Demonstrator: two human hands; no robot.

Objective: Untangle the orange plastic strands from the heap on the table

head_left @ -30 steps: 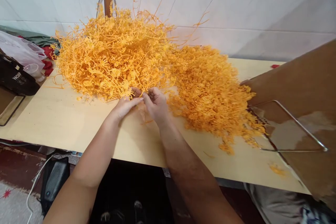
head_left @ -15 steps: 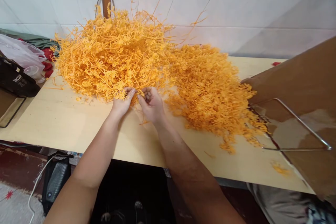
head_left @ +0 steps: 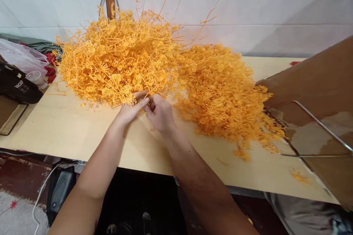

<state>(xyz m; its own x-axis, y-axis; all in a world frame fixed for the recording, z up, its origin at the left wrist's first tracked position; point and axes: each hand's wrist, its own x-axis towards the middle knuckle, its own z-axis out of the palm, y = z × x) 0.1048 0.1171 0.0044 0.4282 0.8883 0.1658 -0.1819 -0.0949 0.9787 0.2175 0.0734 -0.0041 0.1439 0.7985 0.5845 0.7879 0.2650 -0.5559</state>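
A big heap of orange artificial flower sprigs (head_left: 118,58), thin-stemmed and spidery, covers the back left of the pale table. My left hand (head_left: 131,111) is at the heap's front edge, its thumb and fingers closed in a pinch on an orange sprig. Close against it, my right hand (head_left: 162,113) has its thumb and index finger pinched on the same small piece, fingers curled. The fingertips of both hands meet, and most of the piece is hidden between them. To the right lies a second, denser pile of orange sprigs (head_left: 220,91).
A cardboard box (head_left: 317,77) with a wire frame (head_left: 322,125) borders the table's right side. On the left are a black case (head_left: 20,84), a plastic bag (head_left: 20,55) and a clear cup (head_left: 35,77). A loose orange bit (head_left: 300,177) lies front right; a tiled wall stands behind.
My hands have come together, the left thumb now reaching across to the right fingertips. The right hand has turned slightly inward. The view has shifted a little; the piles look unchanged.
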